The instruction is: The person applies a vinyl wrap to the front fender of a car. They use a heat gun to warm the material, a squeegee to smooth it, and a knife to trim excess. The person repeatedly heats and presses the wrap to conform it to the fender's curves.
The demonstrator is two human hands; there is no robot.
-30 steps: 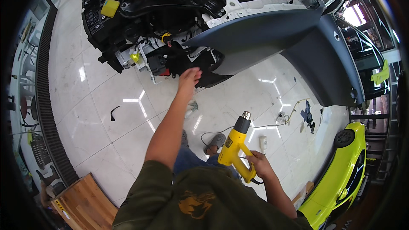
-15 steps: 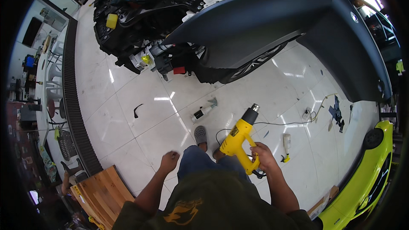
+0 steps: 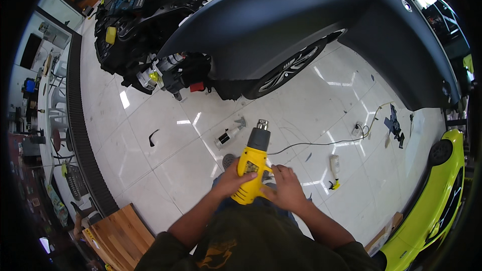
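In front of my body is a yellow heat gun [image 3: 251,170] with a dark grey collar and a metal nozzle pointing away from me. My left hand [image 3: 232,181] is wrapped round the left side of its body. On the other side, my right hand [image 3: 287,186] is closed at the handle, which is mostly hidden by the hand. A grey cord [image 3: 311,144] runs right across the floor from behind the gun. Beyond the nozzle stands a car with a matte dark blue-grey fender [image 3: 261,30] and its front end stripped open.
A spray bottle [image 3: 230,134] lies on the tiled floor, with another bottle [image 3: 335,168] to the right. Dark scraps [image 3: 394,124] lie farther right, near a socket box [image 3: 358,129]. A wooden bench [image 3: 120,236] stands at lower left, a lime-green car [image 3: 432,211] at right.
My left hand has come in from the left and taken hold of the heat gun's body. The gun has moved left and turned more upright in view, my right hand moving with it.
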